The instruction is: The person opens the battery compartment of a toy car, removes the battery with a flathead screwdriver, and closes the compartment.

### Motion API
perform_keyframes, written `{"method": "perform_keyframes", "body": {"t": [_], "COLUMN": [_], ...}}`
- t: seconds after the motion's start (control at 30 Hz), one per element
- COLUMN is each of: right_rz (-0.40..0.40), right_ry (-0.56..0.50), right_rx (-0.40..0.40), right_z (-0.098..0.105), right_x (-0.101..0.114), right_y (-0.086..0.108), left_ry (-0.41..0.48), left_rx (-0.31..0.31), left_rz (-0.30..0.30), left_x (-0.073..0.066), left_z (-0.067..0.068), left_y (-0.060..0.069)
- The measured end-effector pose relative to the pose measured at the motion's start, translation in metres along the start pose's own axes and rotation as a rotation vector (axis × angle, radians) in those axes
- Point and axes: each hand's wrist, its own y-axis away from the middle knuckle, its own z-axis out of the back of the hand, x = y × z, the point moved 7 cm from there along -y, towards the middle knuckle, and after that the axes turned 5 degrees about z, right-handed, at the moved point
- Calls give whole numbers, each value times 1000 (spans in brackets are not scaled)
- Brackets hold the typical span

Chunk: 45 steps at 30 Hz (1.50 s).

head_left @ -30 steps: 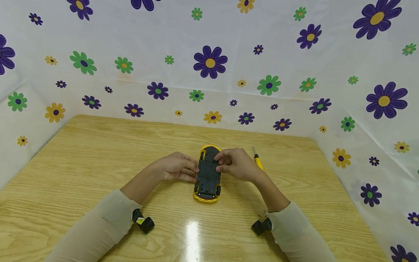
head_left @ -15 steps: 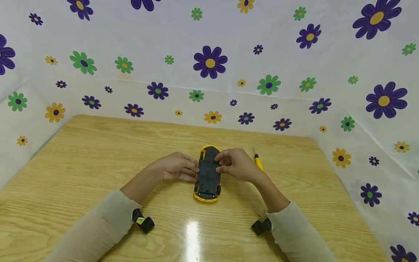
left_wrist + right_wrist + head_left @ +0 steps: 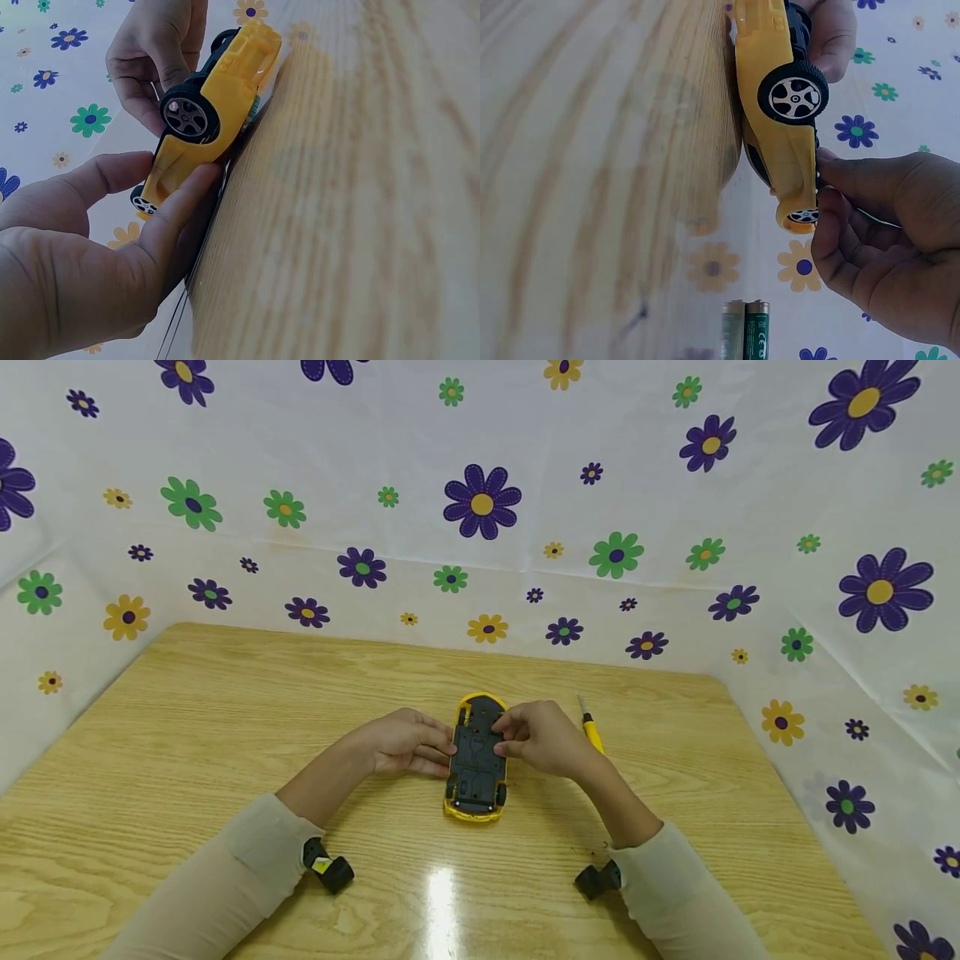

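A yellow toy car lies upside down on the wooden table, its black underside facing up. My left hand holds it from the left side; in the left wrist view the thumb meets the edge of the underside while a finger lies along the yellow body. From the right, my right hand has its thumb and curled fingertips on the underside, near the far right wheel. Whether those fingertips pinch a small part is hidden. Past the right hand lies a screwdriver with a yellow and black handle.
Low in the right wrist view is a green battery, mirrored in the table's shine; the head view does not show it. White flowered sheeting borders the table at the back and sides.
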Motion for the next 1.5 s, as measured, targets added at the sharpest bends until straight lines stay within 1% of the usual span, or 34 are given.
{"method": "perform_keyframes", "body": {"t": [0.23,0.6,0.73,0.97,1.2,1.4,1.5], "right_rz": [38,109,119,114,71,68,76], "right_ry": [24,74,82,82,71,49,54], "right_rx": [17,48,56,59,46,42,44], "right_z": [-3,0,0,-1,0,1,1], "right_x": [1,13,14,9,4,4,3], "right_y": [-1,2,2,1,-1,-1,-2], "left_ry": [6,12,7,-1,-5,-8,-10], "left_rx": [1,-1,0,3,-3,2,0], "left_rz": [6,3,4,5,3,3,2], "left_x": [0,-1,-1,-2,-3,-3,-3], "left_z": [0,0,-1,-1,0,0,1], "left_y": [1,2,2,2,2,3,3]}}
